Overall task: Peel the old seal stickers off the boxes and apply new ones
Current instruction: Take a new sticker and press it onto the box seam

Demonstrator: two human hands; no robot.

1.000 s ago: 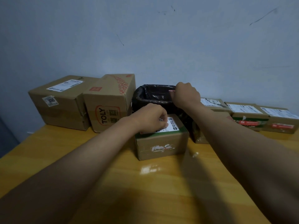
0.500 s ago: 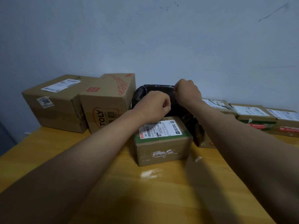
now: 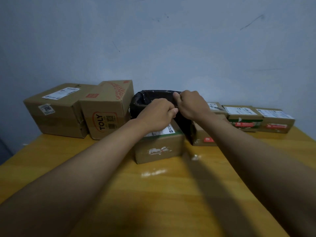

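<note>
I am reaching both arms out over the wooden table (image 3: 171, 194), and my hands are meeting above the near rim of the black-lined bin (image 3: 150, 98) at the far middle. My left hand (image 3: 156, 115) is curled into a loose fist, fingers folded in and thumb tip pointing right; I cannot tell whether anything is pinched inside it. My right hand (image 3: 191, 104) is curled too, knuckles up, just beside the left and almost touching it; what it is gripping, if anything, is hidden under the fingers.

The small box (image 3: 158, 147) I am working on is sitting on the table right below my left wrist, just in front of the bin. Its white label (image 3: 164, 130) on top is partly covered by my hand, and torn white sticker residue (image 3: 158, 150) is showing on its near face.

To the far left, a big carton (image 3: 56, 112) and a carton printed TOLY (image 3: 106, 113) are standing side by side against the wall (image 3: 153, 40). To the right, behind my right forearm, a row of low boxes (image 3: 256, 118) with white labels and red stickers is lining up along the far edge, the nearest one partly blocked by my arm.
</note>
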